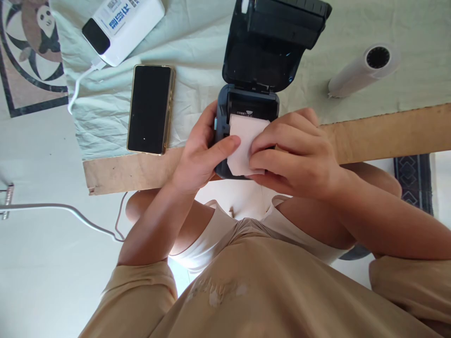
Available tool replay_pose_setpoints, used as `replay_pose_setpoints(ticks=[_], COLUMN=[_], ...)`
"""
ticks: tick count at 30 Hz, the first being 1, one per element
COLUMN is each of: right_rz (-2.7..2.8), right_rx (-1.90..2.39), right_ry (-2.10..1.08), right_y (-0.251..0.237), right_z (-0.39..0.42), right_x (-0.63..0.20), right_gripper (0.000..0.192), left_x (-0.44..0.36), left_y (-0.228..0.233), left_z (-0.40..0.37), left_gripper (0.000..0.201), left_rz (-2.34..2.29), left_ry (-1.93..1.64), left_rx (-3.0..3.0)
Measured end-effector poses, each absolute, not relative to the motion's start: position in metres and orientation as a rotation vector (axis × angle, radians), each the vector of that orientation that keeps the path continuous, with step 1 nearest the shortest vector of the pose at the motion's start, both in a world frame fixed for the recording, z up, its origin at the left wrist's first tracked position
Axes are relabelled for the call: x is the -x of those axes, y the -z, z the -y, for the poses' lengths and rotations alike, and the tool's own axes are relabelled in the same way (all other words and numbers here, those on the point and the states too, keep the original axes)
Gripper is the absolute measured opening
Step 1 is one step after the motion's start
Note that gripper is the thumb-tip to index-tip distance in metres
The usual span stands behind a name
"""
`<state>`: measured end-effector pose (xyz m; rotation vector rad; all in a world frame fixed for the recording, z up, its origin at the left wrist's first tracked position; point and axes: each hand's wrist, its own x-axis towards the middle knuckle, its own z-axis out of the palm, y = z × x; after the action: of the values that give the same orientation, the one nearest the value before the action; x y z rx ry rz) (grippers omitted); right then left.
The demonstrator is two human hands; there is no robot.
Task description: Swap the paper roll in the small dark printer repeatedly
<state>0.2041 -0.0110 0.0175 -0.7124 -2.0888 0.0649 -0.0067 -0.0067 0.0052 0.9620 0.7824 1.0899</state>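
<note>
A small dark blue printer [246, 101] sits at the table's near edge with its lid [271, 37] swung open and back. A white strip of paper [243, 145] comes out of its bay toward me. My left hand [199, 155] grips the printer's left side, its thumb pressing on the paper. My right hand [296, 152] pinches the paper's right edge between the fingers and covers the printer's right side.
A black phone [150, 109] lies face up left of the printer. A white power bank [123, 26] with a white cable [79, 84] sits at the far left. A white paper roll [362, 70] lies at the right on the pale green cloth [405, 84].
</note>
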Motion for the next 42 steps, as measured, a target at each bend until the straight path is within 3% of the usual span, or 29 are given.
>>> replay_pose_setpoints(ticks=[2, 5, 9, 11, 15, 18, 21, 26, 29, 32, 34, 38, 42], right_rz=[2.06, 1.849, 1.646, 1.581, 1.601, 1.774, 1.927, 1.993, 1.865, 1.741, 1.721, 1.767, 1.781], right_rx=[0.721, 0.856, 0.99, 0.93, 0.874, 0.753, 0.72, 0.798, 0.888, 0.903, 0.903, 0.961, 1.01], right_ry=[-0.093, -0.219, -0.516, -0.533, -0.556, -0.445, -0.383, -0.576, -0.778, -1.107, -1.23, -1.189, -1.131], right_y=[-0.018, -0.023, -0.026, -0.025, -0.017, -0.011, -0.008, -0.011, -0.006, 0.0, 0.001, -0.003, -0.003], right_z=[0.007, -0.006, -0.021, -0.023, -0.021, -0.021, -0.021, -0.014, -0.012, -0.014, -0.016, -0.02, -0.019], right_x=[-0.213, -0.228, -0.235, -0.231, -0.223, -0.224, -0.23, -0.237, -0.234, -0.231, -0.23, -0.232, -0.234], right_gripper=[0.019, 0.022, 0.043, 0.042, 0.019, 0.026, 0.021, 0.024, 0.038, 0.083, 0.097, 0.089, 0.083], left_x=[0.007, 0.008, 0.013, 0.016, 0.02, 0.02, 0.019, 0.019, 0.018, 0.015, 0.013, 0.01, 0.012], left_y=[-0.003, 0.002, 0.009, 0.011, 0.015, 0.015, 0.011, 0.003, 0.005, 0.006, 0.005, 0.001, 0.002], left_z=[0.006, 0.002, -0.004, -0.006, -0.009, -0.008, -0.005, -0.001, 0.0, 0.001, 0.003, 0.004, 0.001], left_gripper=[0.036, 0.055, 0.075, 0.073, 0.077, 0.065, 0.053, 0.06, 0.069, 0.065, 0.057, 0.042, 0.049], left_rz=[-0.844, -0.849, -0.849, -0.821, -0.823, -0.784, -0.771, -0.842, -0.714, -0.571, -0.599, -0.678, -0.67], left_ry=[-1.12, -1.109, -1.039, -1.013, -0.998, -1.027, -1.056, -1.046, -1.02, -1.069, -1.083, -1.07, -1.042], left_rx=[-0.966, -1.001, -1.074, -1.088, -1.058, -1.098, -1.133, -1.103, -1.067, -1.06, -1.028, -0.935, -0.905])
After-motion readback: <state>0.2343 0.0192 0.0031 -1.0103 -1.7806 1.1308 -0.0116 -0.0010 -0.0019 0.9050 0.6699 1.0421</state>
